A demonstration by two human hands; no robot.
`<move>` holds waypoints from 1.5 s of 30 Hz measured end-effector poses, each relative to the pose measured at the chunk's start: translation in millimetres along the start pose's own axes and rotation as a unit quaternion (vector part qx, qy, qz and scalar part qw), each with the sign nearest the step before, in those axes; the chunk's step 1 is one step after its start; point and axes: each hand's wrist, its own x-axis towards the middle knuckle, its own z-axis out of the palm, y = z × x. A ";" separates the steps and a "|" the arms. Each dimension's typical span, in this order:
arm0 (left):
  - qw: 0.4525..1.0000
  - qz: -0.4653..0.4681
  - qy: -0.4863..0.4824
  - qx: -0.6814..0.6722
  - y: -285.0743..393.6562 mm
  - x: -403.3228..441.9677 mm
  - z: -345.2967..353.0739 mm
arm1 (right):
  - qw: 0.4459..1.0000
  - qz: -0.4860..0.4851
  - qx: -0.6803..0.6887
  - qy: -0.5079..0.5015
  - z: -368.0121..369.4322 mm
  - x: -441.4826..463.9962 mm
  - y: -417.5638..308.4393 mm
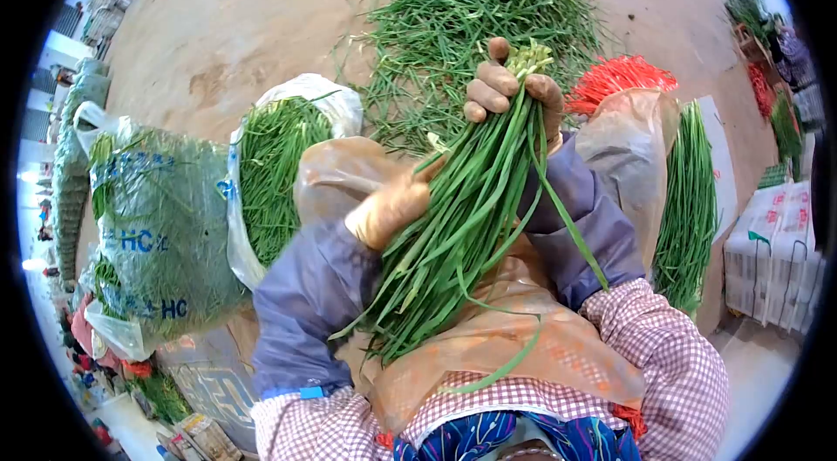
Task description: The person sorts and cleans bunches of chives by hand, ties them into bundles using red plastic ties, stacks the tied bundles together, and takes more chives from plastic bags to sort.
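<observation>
My right hand, in a pale glove with dirty fingertips, is closed around the whitish stem ends of a bunch of garlic chives. The long green leaves hang down over my apron, and a few strands stick out sideways. At the left side of the bunch is my left hand, also gloved. It is blurred, and its fingers partly meet the leaves, so their grip is unclear. A pale stalk tip shows just above those fingers.
A large loose heap of chives lies on the floor ahead. Left of me are an open bag of chives and a filled clear bag. Red ties sit by my right knee, beside more chives. White crates stand at right.
</observation>
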 end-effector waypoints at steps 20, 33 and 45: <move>0.944 -0.186 0.249 -0.114 -3.7 -6.5 0.1 | 0.868 0.214 0.094 0.439 -22.7 -37.7 68.5; 0.817 -0.439 0.353 -0.124 -112.0 117.0 -165.1 | 0.730 0.222 0.006 0.647 -254.6 -114.6 134.2; 0.925 -0.225 0.306 0.034 -13.6 88.4 -64.2 | 0.815 -0.106 -0.118 0.558 -126.9 12.0 87.4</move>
